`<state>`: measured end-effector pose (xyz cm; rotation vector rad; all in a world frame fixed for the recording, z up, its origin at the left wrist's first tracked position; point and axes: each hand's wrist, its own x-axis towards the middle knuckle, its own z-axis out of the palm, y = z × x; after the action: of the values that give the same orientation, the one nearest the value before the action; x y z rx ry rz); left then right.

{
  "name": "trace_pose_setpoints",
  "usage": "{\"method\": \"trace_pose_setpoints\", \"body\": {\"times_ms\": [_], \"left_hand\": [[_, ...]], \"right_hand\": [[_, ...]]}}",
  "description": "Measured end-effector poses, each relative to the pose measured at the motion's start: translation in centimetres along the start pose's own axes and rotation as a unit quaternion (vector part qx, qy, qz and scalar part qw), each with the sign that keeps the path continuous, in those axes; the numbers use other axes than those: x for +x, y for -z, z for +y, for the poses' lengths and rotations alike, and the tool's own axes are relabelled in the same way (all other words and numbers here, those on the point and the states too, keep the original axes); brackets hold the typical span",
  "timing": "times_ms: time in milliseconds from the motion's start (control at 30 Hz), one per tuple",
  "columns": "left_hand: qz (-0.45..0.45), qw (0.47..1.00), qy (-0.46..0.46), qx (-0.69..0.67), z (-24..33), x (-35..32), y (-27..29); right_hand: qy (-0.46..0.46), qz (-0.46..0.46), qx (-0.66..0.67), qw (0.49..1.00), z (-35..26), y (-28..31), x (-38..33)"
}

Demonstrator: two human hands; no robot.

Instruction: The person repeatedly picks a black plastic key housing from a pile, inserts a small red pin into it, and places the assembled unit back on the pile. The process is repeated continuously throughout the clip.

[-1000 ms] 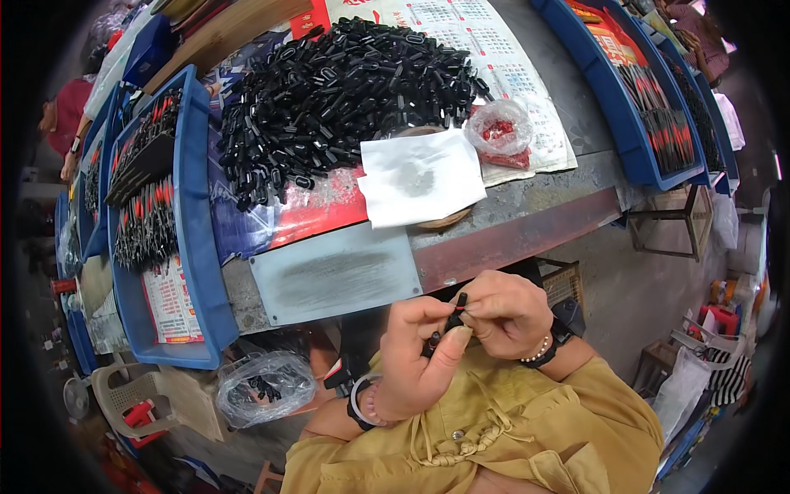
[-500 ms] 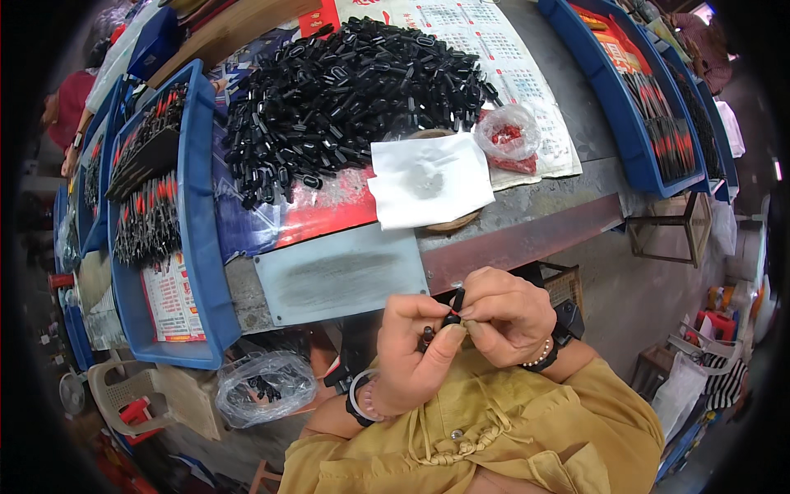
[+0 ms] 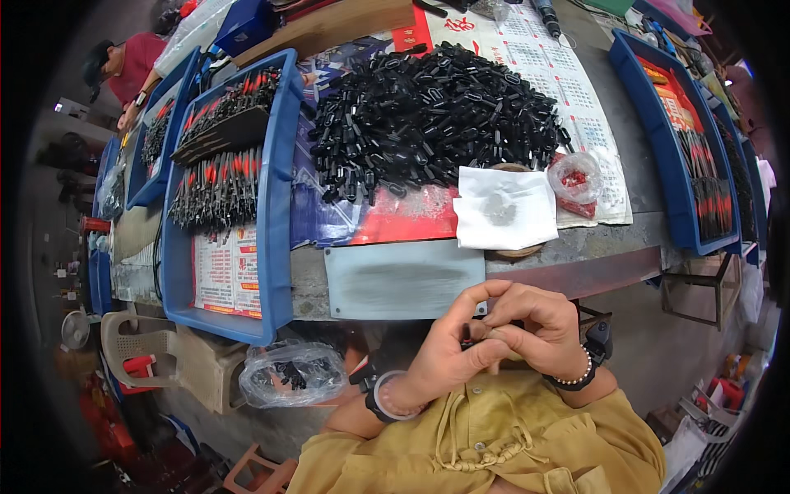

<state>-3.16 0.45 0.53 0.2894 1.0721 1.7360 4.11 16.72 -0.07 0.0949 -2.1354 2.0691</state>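
My left hand (image 3: 448, 350) and my right hand (image 3: 543, 333) meet above my lap, just off the table's near edge. Between the left thumb and curled fingers shows a small black part (image 3: 467, 333), its rest covered by the fingers. The right thumb and forefinger are pinched against the left fingertips; whatever they grip is hidden. In front of the hands, a grey-blue metal plate (image 3: 403, 284) with a dark smudge lies at the table's edge. Beyond it rises a big heap of glossy black plastic parts (image 3: 428, 123).
White paper (image 3: 506, 218) lies over a round board beside a clear bag of red bits (image 3: 578, 183). Blue trays (image 3: 278, 280) of black-and-red pieces flank the heap, another tray (image 3: 658, 156) at right. Below left hangs a plastic bag (image 3: 321, 383). A person (image 3: 148, 66) stands at far left.
The view has swung left, so the table's things appear farther right. My hands have drawn closer together, and the black part, plainly seen between both hands before, is now mostly covered.
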Motion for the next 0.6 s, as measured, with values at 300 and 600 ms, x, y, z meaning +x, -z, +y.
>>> {"method": "trace_pose_setpoints", "body": {"times_ms": [300, 600], "left_hand": [[0.211, 0.957, -0.163, 0.114, 6.0, 1.3, 4.1], [0.296, 0.649, -0.158, 0.682, 6.0, 8.0, 8.1]], "right_hand": [[-0.071, 0.13, 0.069, 0.987, -1.1, 0.9, -0.4], [-0.024, 0.064, -0.058, 0.996, -0.6, 1.6, -1.8]]}}
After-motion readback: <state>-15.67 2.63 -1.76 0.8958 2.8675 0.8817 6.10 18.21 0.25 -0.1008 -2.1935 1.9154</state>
